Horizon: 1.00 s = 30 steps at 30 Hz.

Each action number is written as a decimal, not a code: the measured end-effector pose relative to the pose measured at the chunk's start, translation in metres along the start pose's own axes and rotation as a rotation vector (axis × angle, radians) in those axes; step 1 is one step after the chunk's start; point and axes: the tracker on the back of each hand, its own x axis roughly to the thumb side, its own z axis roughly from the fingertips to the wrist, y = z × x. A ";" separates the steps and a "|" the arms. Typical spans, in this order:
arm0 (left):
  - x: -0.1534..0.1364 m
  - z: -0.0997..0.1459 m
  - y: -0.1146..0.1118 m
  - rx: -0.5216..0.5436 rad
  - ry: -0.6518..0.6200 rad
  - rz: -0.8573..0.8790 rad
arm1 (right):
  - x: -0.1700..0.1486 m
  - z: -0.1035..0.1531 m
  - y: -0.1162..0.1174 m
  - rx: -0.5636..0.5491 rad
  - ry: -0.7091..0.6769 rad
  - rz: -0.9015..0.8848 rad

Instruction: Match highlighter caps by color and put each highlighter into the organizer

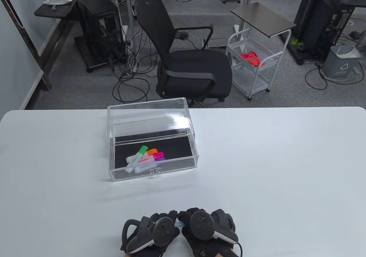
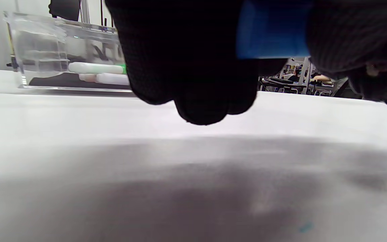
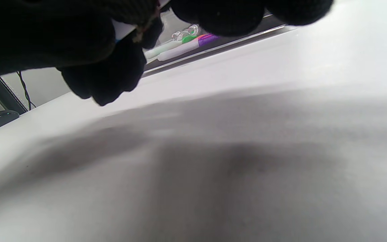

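Two gloved hands together at the near edge of the white table (image 1: 271, 159), knuckles almost touching. Left hand (image 1: 151, 234) curled, fingers (image 2: 193, 67) wrapped round a blue highlighter cap (image 2: 272, 30), seen close in the left wrist view as a solid blue cylinder between the two gloves. Right hand (image 1: 206, 231) curled too, fingers (image 3: 102, 80) closed on the white barrel of the blue highlighter (image 3: 123, 28), only a pale sliver of it visible in the right wrist view. From above, just a short light-blue strip (image 1: 179, 224) showing in the gap between the hands. Cannot tell whether cap and barrel are fully joined.

Farther out, near the table's middle, one clear plastic organizer box (image 1: 153, 142) with a black floor, lid raised at the back. Inside, four highlighters in a loose pile toward the box's left front: one with a green cap (image 1: 137, 155), one with an orange cap (image 1: 151, 151), one with a pink cap (image 1: 148, 159), one with a purple cap (image 1: 150, 165). White barrels all, caps pointing up and right, bodies overlapping each other. All four capped. Organizer well apart from the hands.

Beyond the table, one black mesh office chair (image 1: 188, 57), one white wire trolley (image 1: 251, 65) with a red cloth on its upper shelf, one grey waste bin (image 1: 341, 61), black cables trailing across grey carpet.
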 end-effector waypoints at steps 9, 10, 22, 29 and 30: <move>-0.021 -0.009 0.001 -0.042 0.040 -0.077 | -0.022 0.008 -0.010 -0.037 0.119 -0.078; -0.024 -0.012 0.004 -0.041 0.047 -0.073 | -0.024 0.008 -0.010 -0.034 0.124 -0.082; -0.072 -0.072 0.072 0.028 0.225 -0.073 | -0.035 0.011 -0.013 -0.012 0.195 -0.088; -0.094 -0.113 0.090 0.039 0.348 -0.195 | -0.035 0.012 -0.014 0.000 0.212 -0.095; -0.097 -0.119 0.092 0.029 0.369 -0.196 | -0.036 0.012 -0.014 0.005 0.215 -0.094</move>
